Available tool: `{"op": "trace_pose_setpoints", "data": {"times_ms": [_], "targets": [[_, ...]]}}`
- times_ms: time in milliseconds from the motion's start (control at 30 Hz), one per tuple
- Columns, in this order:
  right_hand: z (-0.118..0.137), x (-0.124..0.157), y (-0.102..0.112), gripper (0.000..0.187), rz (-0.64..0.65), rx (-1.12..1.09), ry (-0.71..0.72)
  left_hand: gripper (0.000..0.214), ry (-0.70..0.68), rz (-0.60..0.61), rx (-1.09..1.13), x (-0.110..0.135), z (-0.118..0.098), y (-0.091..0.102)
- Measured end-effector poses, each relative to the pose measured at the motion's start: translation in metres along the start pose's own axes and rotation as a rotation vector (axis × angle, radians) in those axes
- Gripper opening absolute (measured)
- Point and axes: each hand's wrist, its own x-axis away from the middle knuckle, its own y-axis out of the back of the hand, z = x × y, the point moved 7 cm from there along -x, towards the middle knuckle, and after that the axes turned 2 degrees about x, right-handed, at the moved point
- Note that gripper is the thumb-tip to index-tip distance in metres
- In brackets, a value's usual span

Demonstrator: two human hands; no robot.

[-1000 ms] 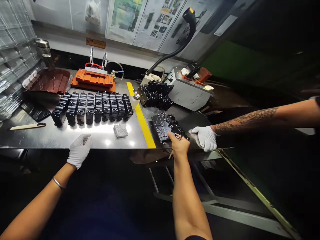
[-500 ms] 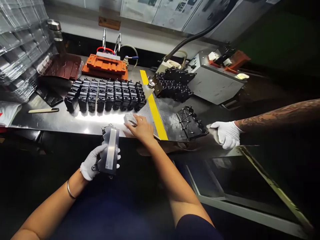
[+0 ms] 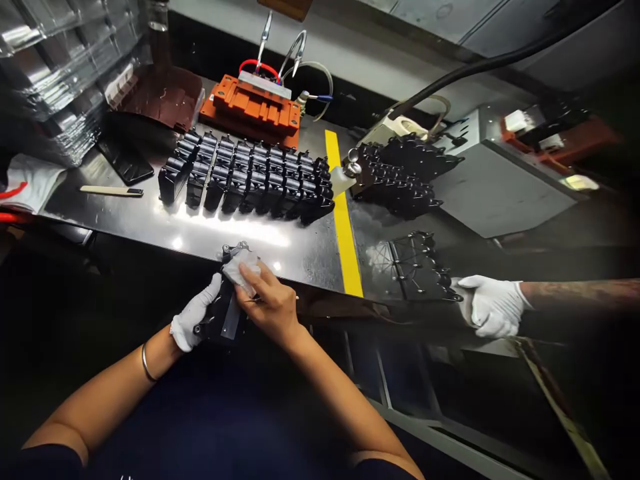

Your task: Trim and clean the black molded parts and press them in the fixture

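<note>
Steel bench (image 3: 150,223), shiny, runs across the frame; a yellow stripe (image 3: 345,233) crosses it front to back.

Grey metal box (image 3: 495,193) sits on the bench at far right. A stack of clear trays (image 3: 55,73) stands at far left.

Rows of black parts (image 3: 250,177) stand on edge left of the stripe, packed close together. Behind them is an orange fixture (image 3: 255,110), with a brown tray (image 3: 163,97) to its left. A loose pile of black parts (image 3: 400,177) lies right of the stripe, against the grey box.

A flat ribbed black plate (image 3: 417,267) lies near the front edge, right of the stripe. A co-worker's gloved hand (image 3: 493,307) rests just beside its right end, fingers loosely curled; whether it touches the plate cannot be told.

Black housing (image 3: 223,317) with a pale strip along its face is held off the bench, just in front of the front edge and left of the stripe. Left hand (image 3: 195,320), in a white glove, grips it from below and the left, fingers wrapped round its edge. Right hand (image 3: 267,303), bare, comes over from the right, fingers bent and closed on a grey pad (image 3: 240,267), pressing it against the housing's upper end.

A thin pale stick (image 3: 111,191) with a dark tip lies flat on the bench at left, well apart from both hands.

A metal bangle (image 3: 145,363) circles the left wrist.
</note>
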Motion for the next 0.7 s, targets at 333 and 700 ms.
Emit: {"op": "trace_pose_setpoints", "data": {"times_ms": [333, 700], "targets": [[0.002, -0.005, -0.006, 0.036, 0.024, 0.017, 0.023, 0.058, 0.001, -0.033, -0.076, 0.002, -0.006, 0.003], [-0.007, -0.007, -0.002, 0.039, -0.043, 0.031, -0.082, 0.066, -0.031, -0.045, -0.171, -0.002, -0.011, 0.002]]}}
